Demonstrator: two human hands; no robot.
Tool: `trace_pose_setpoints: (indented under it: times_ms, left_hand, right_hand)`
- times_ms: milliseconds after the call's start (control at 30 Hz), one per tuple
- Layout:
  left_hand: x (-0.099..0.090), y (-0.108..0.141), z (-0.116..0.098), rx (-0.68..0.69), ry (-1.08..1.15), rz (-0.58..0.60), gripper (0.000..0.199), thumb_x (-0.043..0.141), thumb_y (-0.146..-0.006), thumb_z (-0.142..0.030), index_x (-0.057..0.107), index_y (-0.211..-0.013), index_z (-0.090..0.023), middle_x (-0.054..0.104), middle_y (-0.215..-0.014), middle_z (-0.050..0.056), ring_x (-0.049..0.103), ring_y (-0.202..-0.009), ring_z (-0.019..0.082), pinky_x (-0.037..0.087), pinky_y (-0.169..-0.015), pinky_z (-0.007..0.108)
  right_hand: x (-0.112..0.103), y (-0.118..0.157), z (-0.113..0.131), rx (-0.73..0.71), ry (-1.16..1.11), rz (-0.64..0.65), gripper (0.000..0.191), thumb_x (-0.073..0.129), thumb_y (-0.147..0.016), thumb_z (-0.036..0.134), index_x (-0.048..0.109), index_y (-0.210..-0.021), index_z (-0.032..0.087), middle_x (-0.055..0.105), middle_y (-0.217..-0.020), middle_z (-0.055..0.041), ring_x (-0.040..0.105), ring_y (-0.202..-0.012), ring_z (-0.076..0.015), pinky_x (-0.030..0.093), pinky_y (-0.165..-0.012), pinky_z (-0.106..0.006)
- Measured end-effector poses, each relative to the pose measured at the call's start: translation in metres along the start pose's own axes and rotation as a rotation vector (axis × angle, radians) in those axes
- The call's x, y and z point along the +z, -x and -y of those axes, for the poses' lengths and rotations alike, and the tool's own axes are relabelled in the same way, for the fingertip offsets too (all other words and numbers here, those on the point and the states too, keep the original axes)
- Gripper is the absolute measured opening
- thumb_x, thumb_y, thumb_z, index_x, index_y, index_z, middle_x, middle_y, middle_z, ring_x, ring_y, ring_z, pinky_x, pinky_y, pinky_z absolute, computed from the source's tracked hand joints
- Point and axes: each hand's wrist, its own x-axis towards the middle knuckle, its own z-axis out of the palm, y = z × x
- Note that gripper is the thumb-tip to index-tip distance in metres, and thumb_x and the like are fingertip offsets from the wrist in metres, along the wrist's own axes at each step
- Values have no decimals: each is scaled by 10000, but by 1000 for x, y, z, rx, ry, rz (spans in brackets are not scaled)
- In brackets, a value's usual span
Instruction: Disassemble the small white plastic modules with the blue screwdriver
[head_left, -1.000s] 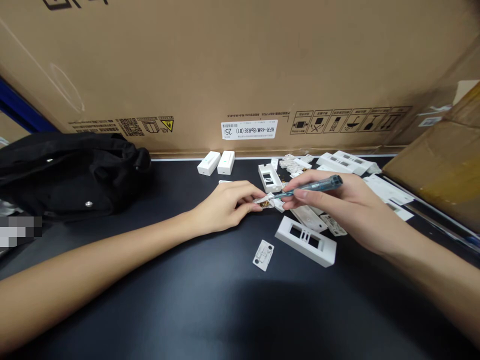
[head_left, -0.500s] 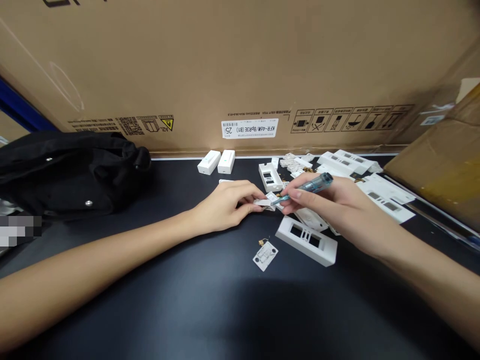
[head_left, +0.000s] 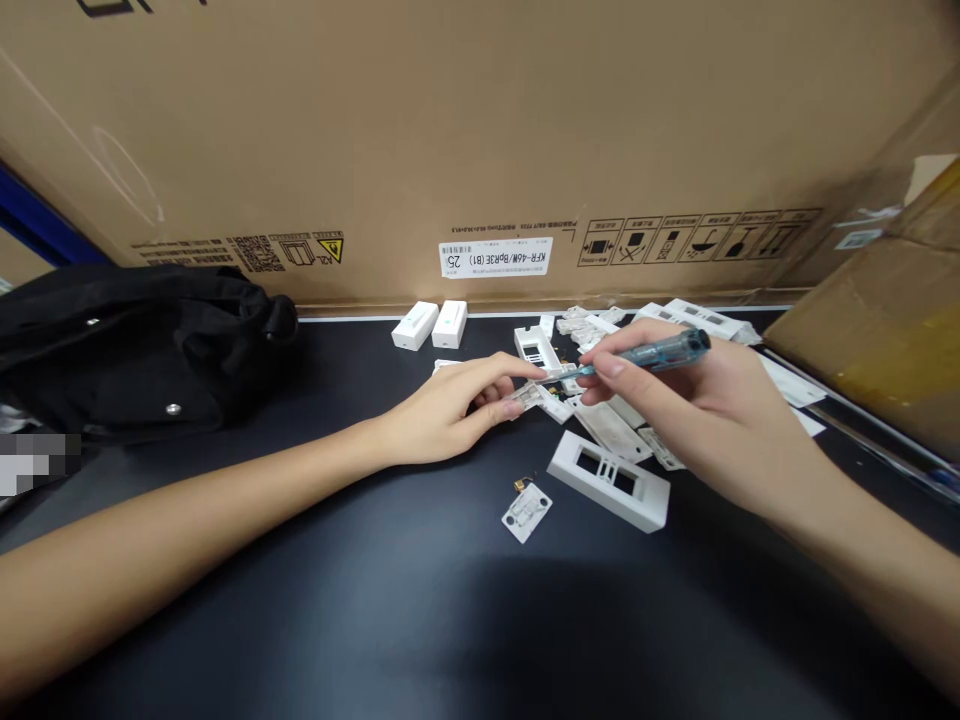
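Note:
My right hand [head_left: 675, 390] is closed round a screwdriver [head_left: 664, 350] with a translucent blue handle. Its shaft points left, and the tip is close to my left index fingertip. My left hand [head_left: 469, 405] holds a small white plastic piece [head_left: 527, 397] between thumb and fingers, just above the dark table. Beyond it sits a white frame with an opening [head_left: 536, 345]. Nearer to me lie a larger white frame with windows [head_left: 611, 482] and a small white plate [head_left: 527, 512] with a brass-coloured bit beside it.
Two white boxes [head_left: 415, 326] stand near the back. Several loose white plastic parts [head_left: 611, 428] lie under and behind my right hand. A black bag [head_left: 142, 350] is at the left. Large cardboard boxes [head_left: 375, 130] wall off the back and right side.
My right hand has moved slightly up and right with the screwdriver, which now lies flatter. My left index finger has stretched out towards its tip, and the white piece shows more from above.

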Motion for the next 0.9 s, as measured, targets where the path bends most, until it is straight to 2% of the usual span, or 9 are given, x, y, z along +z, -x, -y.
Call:
trace_pose_setpoints:
  times_ms: [133, 367, 467, 567, 700, 800, 900]
  left_hand:
    - [-1, 0, -2, 26, -49, 49, 344, 478, -1004, -281, 542, -1339, -234, 613, -916, 17, 567, -789, 118, 468, -766, 248]
    - [-1, -1, -1, -15, -77, 86, 284, 533, -978, -403, 625, -1133, -183, 602, -850, 10, 571, -782, 134, 444, -749, 258]
    - [0, -1, 0, 2, -65, 82, 262, 578, -955, -398, 636, -1082, -177, 618, -872, 18, 584, -796, 131, 452, -761, 252]
    - [1, -1, -1, 12, -77, 78, 244, 593, -948, -379, 638, -1062, -168, 616, -877, 21, 579, -803, 125, 451, -751, 245]
    - [1, -1, -4, 18, -89, 87, 228, 578, -954, -354, 633, -1062, -160, 602, -870, 21, 567, -802, 123, 453, -742, 247]
    - [0, 0, -6, 15, -104, 90, 199, 596, -923, -275, 623, -1087, -165, 595, -884, 22, 567, -821, 133, 464, -773, 266]
    - [-1, 1, -6, 6, -131, 96, 271, 614, -843, -161, 607, -1113, -181, 583, -913, 23, 566, -856, 149, 475, -798, 285]
  right_hand:
    - [2, 1, -4, -30, 37, 18, 227, 568, -928, 459, 642, -920, 244, 688, -802, -11, 621, -703, -187, 444, -618, -314]
    - [-5, 0, 3, -158, 197, -51, 179, 568, -920, 390, 617, -831, 243, 660, -773, -21, 601, -708, -201, 425, -672, -338]
    - [-12, 2, 8, -227, 189, 45, 150, 579, -908, 366, 622, -825, 249, 649, -731, -4, 587, -663, -186, 423, -659, -327]
    - [-16, 5, 13, -288, 169, 225, 90, 615, -880, 320, 644, -840, 244, 648, -721, 13, 568, -618, -155, 416, -621, -298]
    - [-12, 9, 15, -317, 169, 406, 89, 612, -884, 307, 672, -892, 241, 685, -804, 8, 595, -675, -143, 438, -667, -282]
    - [-8, 10, 12, -323, 189, 463, 116, 604, -893, 319, 687, -936, 250, 705, -865, 4, 627, -742, -148, 452, -717, -282]
    - [-6, 9, 9, -333, 209, 429, 105, 611, -891, 302, 686, -951, 259, 707, -876, 8, 637, -769, -149, 453, -714, -272]
